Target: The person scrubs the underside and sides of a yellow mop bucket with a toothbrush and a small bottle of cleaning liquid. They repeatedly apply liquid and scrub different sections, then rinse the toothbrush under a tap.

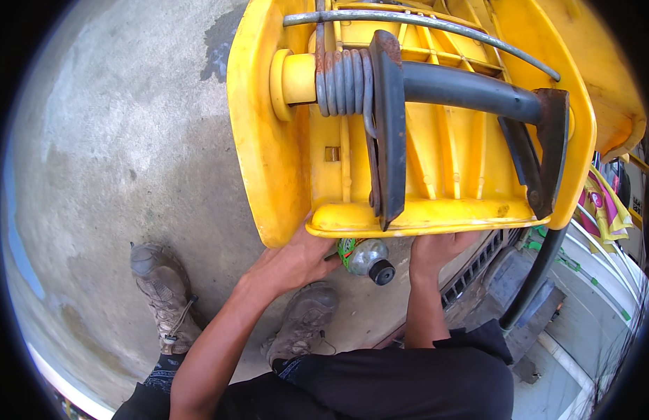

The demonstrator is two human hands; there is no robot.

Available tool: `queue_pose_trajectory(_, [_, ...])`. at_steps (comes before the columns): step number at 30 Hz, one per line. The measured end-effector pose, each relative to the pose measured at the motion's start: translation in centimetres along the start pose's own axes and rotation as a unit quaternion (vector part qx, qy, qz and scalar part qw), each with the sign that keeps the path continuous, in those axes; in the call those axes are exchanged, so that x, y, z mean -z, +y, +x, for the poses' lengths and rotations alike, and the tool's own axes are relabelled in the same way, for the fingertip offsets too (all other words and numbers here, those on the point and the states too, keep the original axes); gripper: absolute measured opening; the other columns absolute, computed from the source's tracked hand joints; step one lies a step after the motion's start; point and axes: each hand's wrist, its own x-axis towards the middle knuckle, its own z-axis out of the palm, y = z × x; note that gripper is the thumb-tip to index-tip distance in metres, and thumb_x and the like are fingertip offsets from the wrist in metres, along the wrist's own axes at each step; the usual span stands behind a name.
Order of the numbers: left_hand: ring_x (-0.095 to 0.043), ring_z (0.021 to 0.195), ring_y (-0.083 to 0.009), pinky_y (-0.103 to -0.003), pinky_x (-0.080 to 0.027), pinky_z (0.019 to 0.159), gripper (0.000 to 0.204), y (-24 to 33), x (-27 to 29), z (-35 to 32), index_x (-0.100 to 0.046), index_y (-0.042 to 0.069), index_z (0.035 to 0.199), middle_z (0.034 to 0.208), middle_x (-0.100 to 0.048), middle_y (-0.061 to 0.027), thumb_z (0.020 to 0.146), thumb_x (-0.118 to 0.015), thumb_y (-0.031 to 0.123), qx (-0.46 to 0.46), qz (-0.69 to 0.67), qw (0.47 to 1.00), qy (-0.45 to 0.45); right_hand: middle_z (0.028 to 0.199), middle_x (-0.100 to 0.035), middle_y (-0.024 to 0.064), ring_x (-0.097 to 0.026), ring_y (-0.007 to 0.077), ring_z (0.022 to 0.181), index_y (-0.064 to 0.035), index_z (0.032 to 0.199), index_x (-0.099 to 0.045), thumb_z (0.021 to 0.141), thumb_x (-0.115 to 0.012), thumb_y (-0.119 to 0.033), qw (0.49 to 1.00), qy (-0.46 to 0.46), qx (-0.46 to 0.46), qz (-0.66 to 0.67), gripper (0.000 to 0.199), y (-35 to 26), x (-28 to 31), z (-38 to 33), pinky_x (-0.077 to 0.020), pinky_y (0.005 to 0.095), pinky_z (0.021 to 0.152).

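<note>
A yellow plastic mop wringer [324,217] fills the upper middle, with a rusty coil spring [344,82] and a dark metal lever bar [471,91] across it. Under its near edge, my left hand [300,255] is closed at a clear plastic bottle [366,257]; the thumb lies along it and the other fingers are hidden. The bottle has a green label and a black cap tilted toward me. My right hand [436,252] reaches beneath the same edge to the right of the bottle, its fingers out of sight behind the yellow plastic.
Grey concrete floor [114,140] spreads out on the left, under my two worn shoes [160,280]. To the right are a dark drain grate [475,269], a black tube [538,280] and a pink-and-yellow cloth [606,210]. More yellow plastic [611,77] stands at the far right.
</note>
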Motion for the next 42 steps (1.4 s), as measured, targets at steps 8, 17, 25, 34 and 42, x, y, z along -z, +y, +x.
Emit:
queue_pose_trajectory(8, [-0.061,0.137,-0.0466,-0.053,-0.052,0.117,0.062,0.4,0.5,0.3,-0.059,0.004,0.150,0.145,-0.063,-0.0251,0.094,-0.082,0.016,0.024,-0.016,0.999,-0.033,0.112,-0.072,0.0114,-0.068,0.0204,0.101,0.0059,0.122,-0.067,0.121,-0.058,-0.033,0.989,0.061,-0.067,0.121,0.040,-2.3,-1.4,-1.3,-0.0533,0.0368,0.095])
queue_pose_trajectory(17, [-0.058,0.141,-0.0469,-0.054,-0.050,0.120,0.066,0.8,1.0,0.4,-0.056,0.004,0.154,0.149,-0.060,-0.0245,0.094,-0.082,0.014,0.021,-0.016,0.999,-0.033,0.101,-0.077,0.0106,-0.074,0.0312,0.083,-0.0046,0.113,-0.077,0.110,-0.071,-0.023,0.951,-0.216,0.209,-0.070,0.019,-0.6,0.2,2.2,-0.0587,0.0431,0.078])
queue_pose_trajectory(25, [-0.063,0.134,-0.0463,-0.053,-0.053,0.112,0.059,-0.3,-0.1,0.2,-0.061,0.005,0.150,0.144,-0.066,-0.0248,0.097,-0.080,0.020,-0.016,-0.020,0.999,0.021,0.108,-0.081,0.0117,-0.080,0.0339,0.086,-0.0095,0.118,-0.079,0.099,-0.081,-0.016,0.893,-0.297,0.310,-0.136,0.020,2.4,0.9,2.3,-0.0620,0.0451,0.074])
queue_pose_trajectory(34, [-0.052,0.145,-0.0495,-0.055,-0.048,0.124,0.078,0.1,0.2,0.5,-0.051,0.007,0.158,0.155,-0.053,-0.0246,0.089,-0.086,0.012,-0.023,-0.014,0.999,0.020,0.119,-0.080,0.0126,-0.081,0.0321,0.096,-0.0067,0.134,-0.075,0.098,-0.082,-0.013,0.929,-0.328,0.150,-0.083,0.036,3.2,1.9,1.5,-0.0634,0.0456,0.083])
queue_pose_trajectory(42, [-0.049,0.151,-0.0491,-0.055,-0.044,0.129,0.084,0.3,0.4,0.7,-0.047,0.008,0.162,0.160,-0.050,-0.0243,0.089,-0.088,0.011,0.001,-0.032,0.999,-0.005,0.121,-0.081,0.0131,-0.081,0.0308,0.101,-0.0085,0.131,-0.075,0.099,-0.082,-0.016,0.889,-0.303,0.331,-0.089,0.033,4.6,1.3,2.6,-0.0631,0.0455,0.087])
